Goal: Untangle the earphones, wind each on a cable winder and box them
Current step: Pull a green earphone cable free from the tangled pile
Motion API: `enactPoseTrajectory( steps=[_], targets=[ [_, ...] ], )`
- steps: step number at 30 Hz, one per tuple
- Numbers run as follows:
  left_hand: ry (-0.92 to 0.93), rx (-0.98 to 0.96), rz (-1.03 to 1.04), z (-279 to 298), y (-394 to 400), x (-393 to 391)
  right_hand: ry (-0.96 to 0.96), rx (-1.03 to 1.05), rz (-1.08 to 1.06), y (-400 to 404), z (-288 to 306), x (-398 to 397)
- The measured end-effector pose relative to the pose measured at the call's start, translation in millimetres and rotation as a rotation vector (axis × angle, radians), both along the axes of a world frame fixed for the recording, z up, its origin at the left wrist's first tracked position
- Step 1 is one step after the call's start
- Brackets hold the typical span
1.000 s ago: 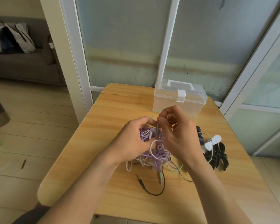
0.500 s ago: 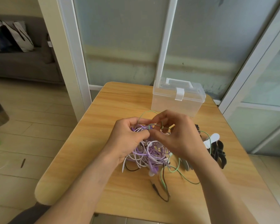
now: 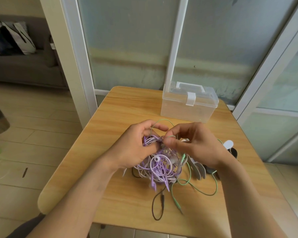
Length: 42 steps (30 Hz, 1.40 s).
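I see both hands over the wooden table [image 3: 100,152]. My left hand [image 3: 136,148] grips the purple and white part of the earphone tangle [image 3: 160,167]. My right hand [image 3: 194,145] pinches a green cable [image 3: 163,121] that loops up between the two hands. A black cable [image 3: 155,208] and a green plug [image 3: 177,203] trail toward me from the tangle. Cable winders [image 3: 199,170], grey, white and black, lie partly hidden under my right wrist. The clear box [image 3: 187,102] stands at the far edge, lid closed.
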<state>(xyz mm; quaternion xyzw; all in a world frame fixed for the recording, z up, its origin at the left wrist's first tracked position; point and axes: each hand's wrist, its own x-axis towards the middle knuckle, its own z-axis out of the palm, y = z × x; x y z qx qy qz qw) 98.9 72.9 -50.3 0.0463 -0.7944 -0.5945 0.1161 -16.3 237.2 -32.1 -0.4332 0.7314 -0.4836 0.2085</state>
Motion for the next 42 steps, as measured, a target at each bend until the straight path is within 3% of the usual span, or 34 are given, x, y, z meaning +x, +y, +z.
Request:
enactPoseTrajectory(
  steps=[7,15,22,33,35,39,42],
  targets=[
    [-0.019,-0.032,0.093,-2.5,-5.9,0.5,0.132,0.078,-0.156,-0.9,-4.9,-6.5],
    [0.032,0.015,0.139,-6.0,-6.9,-0.5,-0.218,0.108,-0.302,-24.1,-25.1,6.0],
    [0.022,0.151,0.107,-4.5,-6.2,1.1,-0.358,-0.025,-0.264,-20.9,-17.0,9.8],
    [0.04,-0.015,0.067,-5.7,-2.4,-0.3,0.13,0.081,-0.423,-27.0,-12.7,17.7],
    [-0.024,-0.077,-0.011,-3.3,-7.8,2.5,0.057,0.059,-0.37,-21.1,-12.5,11.9],
    [-0.087,-0.171,-0.045,-3.5,-15.7,5.6,-0.388,-0.124,-0.172,-4.7,-3.5,0.8],
    [-0.049,-0.245,0.134,-4.3,-21.9,3.0,-0.366,-0.196,-0.172,10.7,12.9,-4.6]
  ],
)
